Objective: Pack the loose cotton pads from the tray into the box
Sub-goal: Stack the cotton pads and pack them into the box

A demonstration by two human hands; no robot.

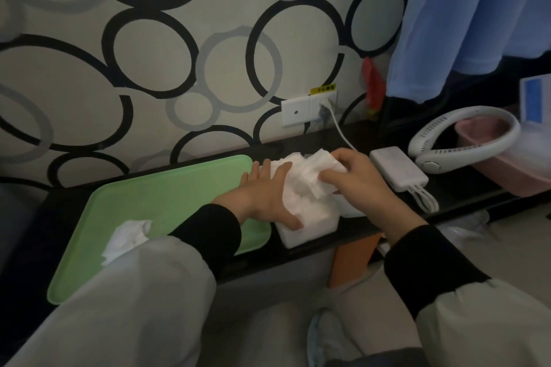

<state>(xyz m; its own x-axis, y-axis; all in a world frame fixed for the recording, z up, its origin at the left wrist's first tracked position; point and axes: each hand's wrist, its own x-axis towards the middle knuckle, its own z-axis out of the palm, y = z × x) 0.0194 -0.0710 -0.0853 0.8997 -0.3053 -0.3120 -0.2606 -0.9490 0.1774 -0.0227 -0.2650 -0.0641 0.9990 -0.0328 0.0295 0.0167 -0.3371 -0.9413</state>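
A white box stands on the dark shelf just right of the green tray. White cotton pads bulge out of its top. My left hand lies flat with straight fingers against the box's left side and the pads, thumb on the front face. My right hand grips a stack of pads over the box's top right. A small heap of loose pads lies at the tray's near left, partly hidden by my left sleeve.
A white power bank with cables lies right of the box. Behind it are a white neck fan and a pink lidded container. A charger cable runs from the wall socket. An orange object sits under the shelf.
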